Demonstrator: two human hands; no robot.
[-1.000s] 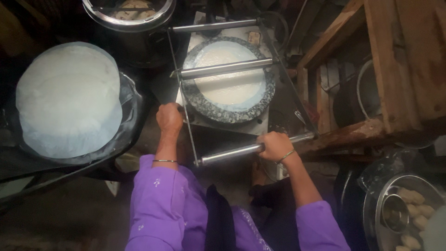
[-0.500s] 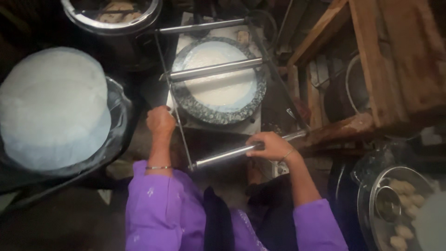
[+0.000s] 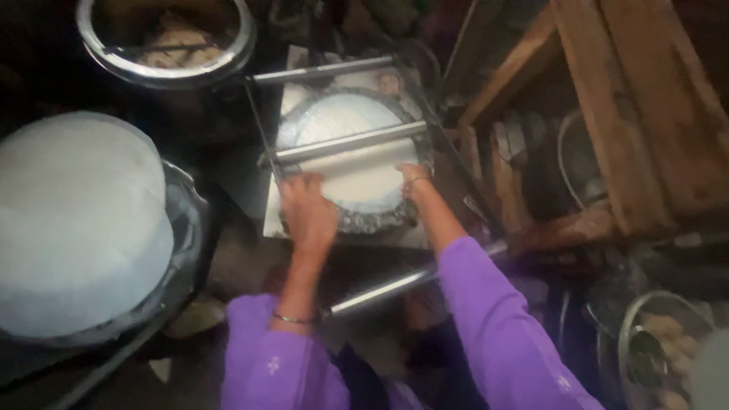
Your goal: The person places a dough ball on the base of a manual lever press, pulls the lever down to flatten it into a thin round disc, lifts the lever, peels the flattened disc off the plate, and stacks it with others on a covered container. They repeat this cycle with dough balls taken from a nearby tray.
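Now both hands, left (image 3: pixel 307 212) and right (image 3: pixel 414 178), rest open-fingered on the flattened dough disc (image 3: pixel 357 163).

We see no packages, no labels, no signs and no screens in this view; nothing here carries a wrapper, a printed tag or a display of any kind.

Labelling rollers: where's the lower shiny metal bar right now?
Head view, lower centre: the lower shiny metal bar lies slanted under the purple-sleeved right forearm, nearer the person than the round pressing plate.
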